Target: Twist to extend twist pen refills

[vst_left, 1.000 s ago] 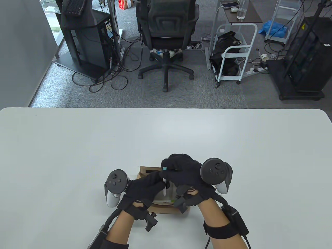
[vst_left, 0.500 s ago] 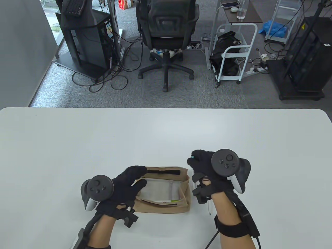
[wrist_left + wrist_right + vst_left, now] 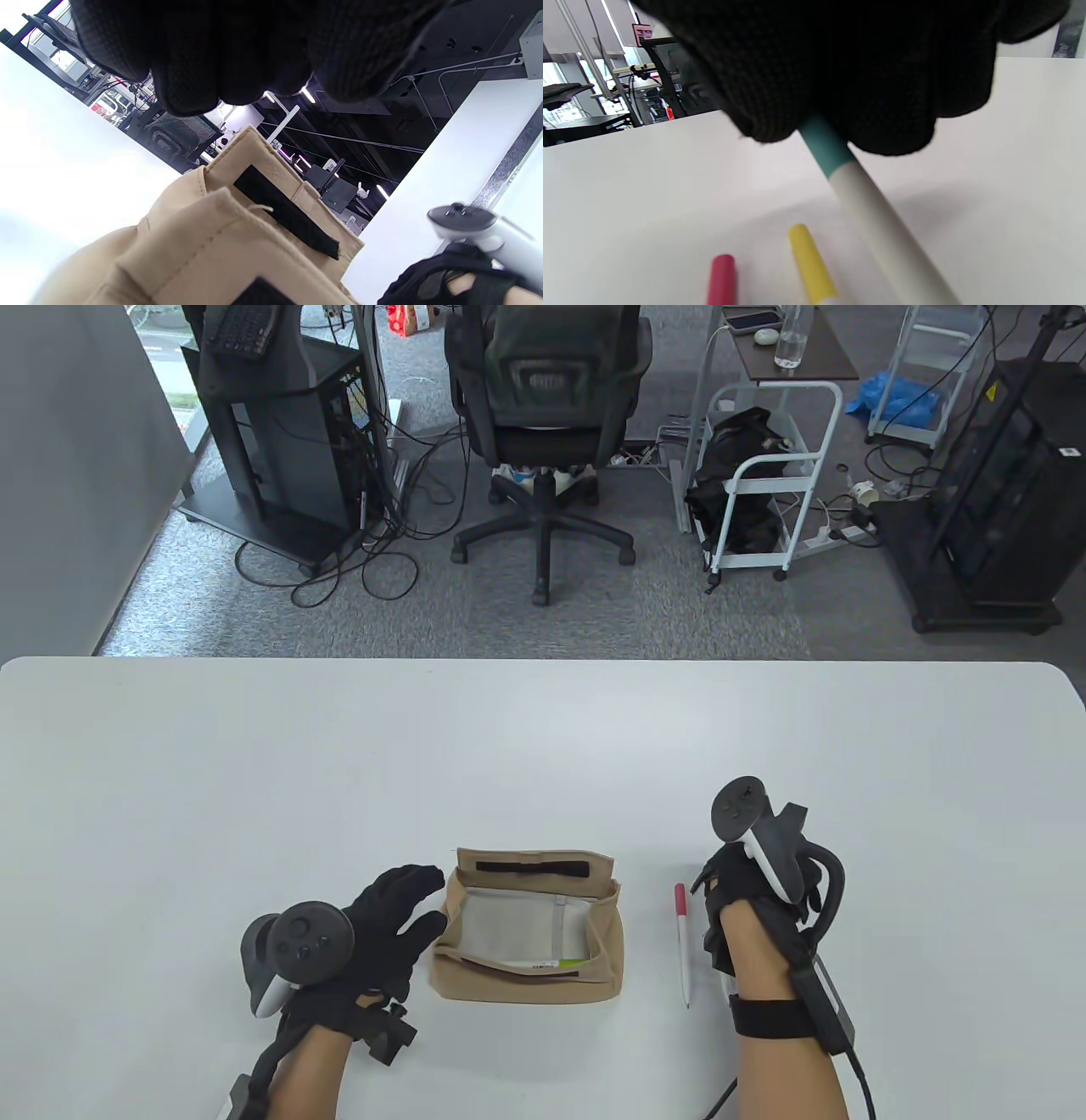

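We see two gloved hands resting low on the white desk (image 3: pixel 543 746), one on either side of a beige fabric pouch (image 3: pixel 528 980) that lies open with a black fastening strip along its far flap. The left hand (image 3: pixel 386 929) lies palm down just left of the pouch, fingers spread and extended toward its near-left corner, gripping nothing; its tracker (image 3: pixel 293 946) sits on the back of the hand. The right hand (image 3: pixel 747 899) stands on its edge to the right of the pouch, its tracker (image 3: pixel 755 836) tilted upward. In the right wrist view, the right hand's curled fingers (image 3: pixel 840 76) close around the teal end of a white-barrelled twist pen (image 3: pixel 878 220), whose barrel slants down toward the desk. A pen with a red end (image 3: pixel 683 942) lies on the desk between the pouch and the right hand, pointing away from us. The wrist view also shows a yellow-ended pen (image 3: pixel 810 264) lying just beside the red one.
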Demonstrator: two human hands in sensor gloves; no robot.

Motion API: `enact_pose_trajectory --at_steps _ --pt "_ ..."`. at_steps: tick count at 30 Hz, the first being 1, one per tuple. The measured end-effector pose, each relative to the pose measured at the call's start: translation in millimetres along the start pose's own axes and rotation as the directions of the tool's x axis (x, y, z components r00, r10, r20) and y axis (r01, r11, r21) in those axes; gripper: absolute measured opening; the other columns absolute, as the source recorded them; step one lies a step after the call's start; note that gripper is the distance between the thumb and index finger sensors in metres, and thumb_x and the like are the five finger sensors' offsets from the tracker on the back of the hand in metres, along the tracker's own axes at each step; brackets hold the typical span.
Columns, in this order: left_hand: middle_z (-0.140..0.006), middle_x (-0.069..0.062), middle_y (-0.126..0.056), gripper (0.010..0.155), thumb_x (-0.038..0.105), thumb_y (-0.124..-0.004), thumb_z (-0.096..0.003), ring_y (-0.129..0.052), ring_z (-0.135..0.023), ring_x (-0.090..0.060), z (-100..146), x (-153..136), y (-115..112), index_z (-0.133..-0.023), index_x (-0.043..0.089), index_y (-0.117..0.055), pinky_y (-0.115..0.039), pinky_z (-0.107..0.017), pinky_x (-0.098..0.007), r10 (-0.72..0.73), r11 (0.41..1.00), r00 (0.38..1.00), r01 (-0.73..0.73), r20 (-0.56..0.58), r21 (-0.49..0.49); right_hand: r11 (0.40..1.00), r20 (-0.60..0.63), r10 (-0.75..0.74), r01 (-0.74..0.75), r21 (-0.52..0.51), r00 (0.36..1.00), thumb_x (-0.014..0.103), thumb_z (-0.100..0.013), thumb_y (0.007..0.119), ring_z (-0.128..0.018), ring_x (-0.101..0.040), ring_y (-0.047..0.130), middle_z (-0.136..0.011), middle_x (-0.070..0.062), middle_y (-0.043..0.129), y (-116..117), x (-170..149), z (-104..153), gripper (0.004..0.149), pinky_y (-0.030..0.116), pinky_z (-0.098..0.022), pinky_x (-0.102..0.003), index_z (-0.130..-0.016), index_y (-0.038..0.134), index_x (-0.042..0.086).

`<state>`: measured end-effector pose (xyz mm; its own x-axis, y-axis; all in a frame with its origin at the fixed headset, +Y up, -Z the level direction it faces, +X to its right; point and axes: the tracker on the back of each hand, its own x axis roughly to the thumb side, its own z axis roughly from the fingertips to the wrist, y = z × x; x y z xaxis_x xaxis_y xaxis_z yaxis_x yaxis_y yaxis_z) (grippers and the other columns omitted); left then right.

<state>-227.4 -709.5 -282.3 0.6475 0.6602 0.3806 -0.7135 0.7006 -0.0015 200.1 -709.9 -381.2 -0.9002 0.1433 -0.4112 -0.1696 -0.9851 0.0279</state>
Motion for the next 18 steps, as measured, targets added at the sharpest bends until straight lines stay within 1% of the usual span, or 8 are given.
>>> enact_pose_trajectory --at_steps 2,9,18 --pt "-0.096 -0.022 -0.078 0.064 0.041 -0.085 -0.0435 -0.091 -0.081 -0.045 1 0 1 -0.097 0.009 -0.075 -0.072 -0.059 -0.061 0.002 1.000 1.000 -0.002 0.000 0.001 0.999 -0.027 0.009 -0.010 -0.041 1.000 0.029 -0.036 0.100 -0.059 -0.048 0.094 -0.049 -0.028 0.107 10 -5 -4 0.050 0.069 -0.052 -0.070 -0.066 0.099 -0.011" --pt "-0.097 -0.022 -0.078 0.064 0.042 -0.085 -0.0435 -0.090 -0.082 -0.045 3 1 2 -0.098 0.009 -0.075 -0.072 -0.059 -0.061 -0.010 1.000 1.000 0.010 0.004 0.008 0.999 -0.065 0.043 -0.043 -0.002 0.997 0.031 -0.036 0.100 -0.058 -0.045 0.096 -0.048 -0.026 0.108 34 -17 -13 0.051 0.071 -0.052 -0.069 -0.066 0.100 -0.010" --pt "-0.097 -0.022 -0.077 0.065 0.041 -0.085 -0.0434 -0.090 -0.082 -0.045 4 1 2 -0.098 0.009 -0.074 -0.072 -0.059 -0.061 -0.026 1.000 1.000 0.026 0.000 0.007 0.995 -0.067 0.098 -0.099 -0.010 0.993 0.032 -0.035 0.100 -0.058 -0.045 0.096 -0.048 -0.025 0.109 46 -16 -15 0.051 0.072 -0.052 -0.068 -0.065 0.100 -0.010"
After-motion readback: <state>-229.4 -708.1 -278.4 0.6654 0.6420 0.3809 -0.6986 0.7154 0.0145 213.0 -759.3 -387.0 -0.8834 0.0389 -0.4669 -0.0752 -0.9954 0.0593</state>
